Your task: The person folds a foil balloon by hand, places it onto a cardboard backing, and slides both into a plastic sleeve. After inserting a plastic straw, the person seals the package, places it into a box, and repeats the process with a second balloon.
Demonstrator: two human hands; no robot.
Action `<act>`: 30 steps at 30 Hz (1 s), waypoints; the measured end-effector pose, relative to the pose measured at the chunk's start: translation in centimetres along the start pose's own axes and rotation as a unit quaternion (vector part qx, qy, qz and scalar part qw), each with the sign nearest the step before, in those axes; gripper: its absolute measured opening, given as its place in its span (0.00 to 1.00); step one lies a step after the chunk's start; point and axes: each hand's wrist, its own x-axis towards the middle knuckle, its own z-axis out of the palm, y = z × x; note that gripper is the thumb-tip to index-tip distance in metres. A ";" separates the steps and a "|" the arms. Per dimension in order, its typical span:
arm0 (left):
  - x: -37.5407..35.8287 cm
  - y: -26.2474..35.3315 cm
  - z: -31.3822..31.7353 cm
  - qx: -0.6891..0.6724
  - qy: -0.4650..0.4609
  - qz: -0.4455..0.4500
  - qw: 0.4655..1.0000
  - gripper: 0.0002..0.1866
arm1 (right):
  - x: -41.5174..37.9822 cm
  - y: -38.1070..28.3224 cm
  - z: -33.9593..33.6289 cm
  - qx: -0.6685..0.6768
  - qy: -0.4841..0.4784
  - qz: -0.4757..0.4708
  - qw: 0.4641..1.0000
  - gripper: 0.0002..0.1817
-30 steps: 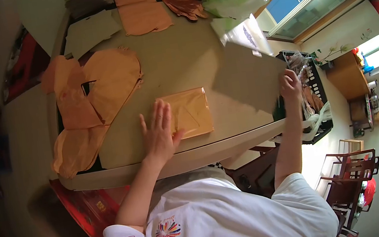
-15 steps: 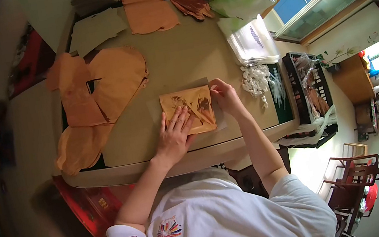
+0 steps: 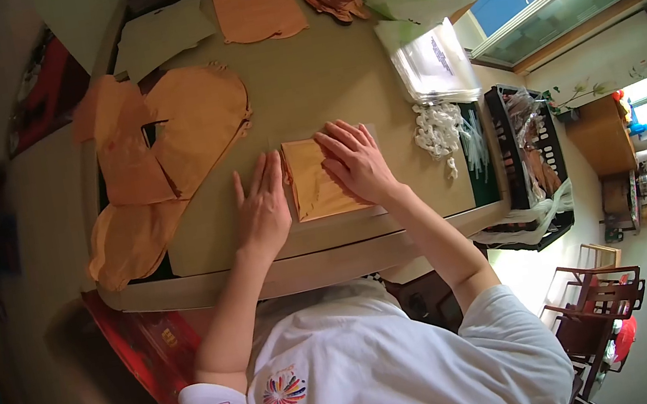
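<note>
A folded, flattened orange foil balloon [image 3: 318,194] lies as a near-square packet on the tabletop in front of me. Part of a pale, thin sheet shows around its edges, beneath it. My right hand [image 3: 360,166] rests flat over the packet's right part, fingers stretched out and covering that side. Along the left edge, my left hand [image 3: 264,210] lies on the table with its fingers extended, close beside the packet; whether it touches is hard to tell. Larger flat orange foil balloons [image 3: 198,129] are spread out to the left.
More orange foil [image 3: 260,13] and grey-green sheets [image 3: 162,37] lie at the back. To the right are clear plastic bags [image 3: 433,66], white ribbon [image 3: 438,131], clear straws [image 3: 473,143] and a black crate [image 3: 511,147] at the table's edge.
My left hand has slid off the packet to its left side. My right hand has moved from the right edge onto the top. The packet's upper face now looks plainer and it is narrower.
</note>
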 end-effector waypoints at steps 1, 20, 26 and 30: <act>0.6 -0.1 0.4 0.006 0.039 0.018 0.999 0.27 | -0.3 0.0 -0.3 -0.003 -0.002 -0.002 1.000 0.25; 10.0 -0.9 1.3 -0.429 -0.127 -0.234 0.863 0.22 | -1.5 0.4 -0.4 0.004 0.049 0.028 0.998 0.24; 8.9 1.1 2.7 -0.285 0.025 -0.132 0.949 0.22 | -1.4 0.2 -0.4 -0.033 0.027 -0.015 0.999 0.22; 7.2 3.0 1.3 -0.085 0.083 -0.023 0.993 0.21 | -1.5 0.3 -0.4 -0.032 0.021 -0.020 0.999 0.21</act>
